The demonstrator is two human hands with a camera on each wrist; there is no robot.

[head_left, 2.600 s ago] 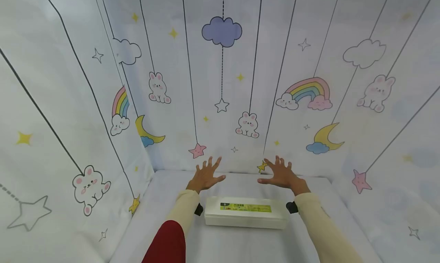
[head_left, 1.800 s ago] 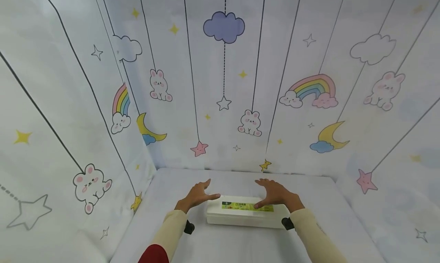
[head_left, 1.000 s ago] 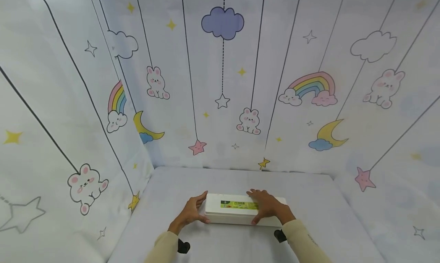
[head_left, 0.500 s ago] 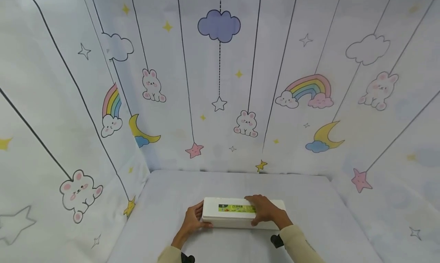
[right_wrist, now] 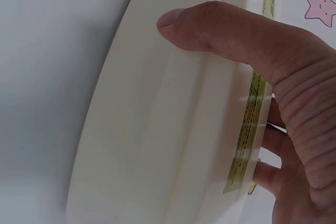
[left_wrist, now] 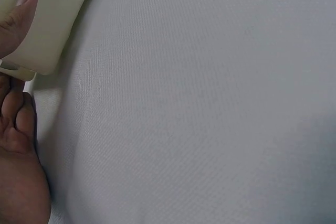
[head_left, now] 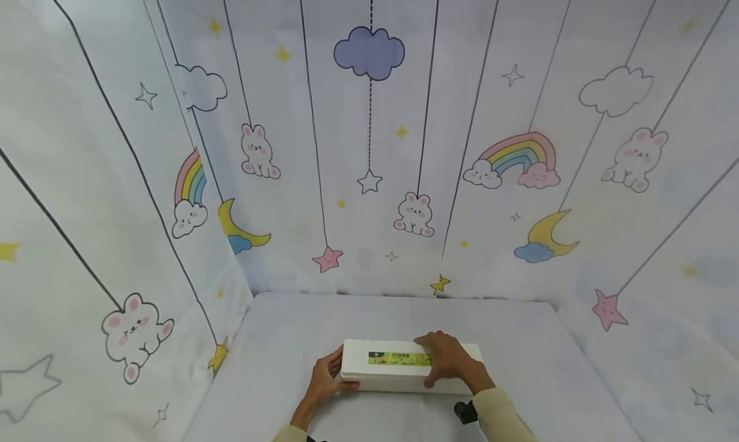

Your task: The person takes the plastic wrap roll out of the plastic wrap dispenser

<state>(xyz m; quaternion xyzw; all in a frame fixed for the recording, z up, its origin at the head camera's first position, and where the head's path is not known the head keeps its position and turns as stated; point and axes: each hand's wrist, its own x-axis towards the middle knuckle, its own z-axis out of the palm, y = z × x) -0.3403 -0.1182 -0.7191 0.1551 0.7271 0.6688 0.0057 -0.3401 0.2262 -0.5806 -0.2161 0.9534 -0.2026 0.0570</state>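
Cartoon-print curtain (head_left: 369,140) walls the worktop (head_left: 288,339); both hands, earlier spread open above, now grip the white box (head_left: 387,381): left hand (head_left: 324,381), right hand (head_left: 447,360).

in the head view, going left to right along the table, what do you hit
left hand gripping the box's left end → white box with its green label → right hand laid over the box's top → bare white table cloth

Light is bright, soft and even, with no glare. In the head view the backdrop lines splay outward toward 10 and 2 o'clock, showing wide-angle distortion. A faint shadow sits under the white box (head_left: 398,368). Both wrist views are close and slightly soft.
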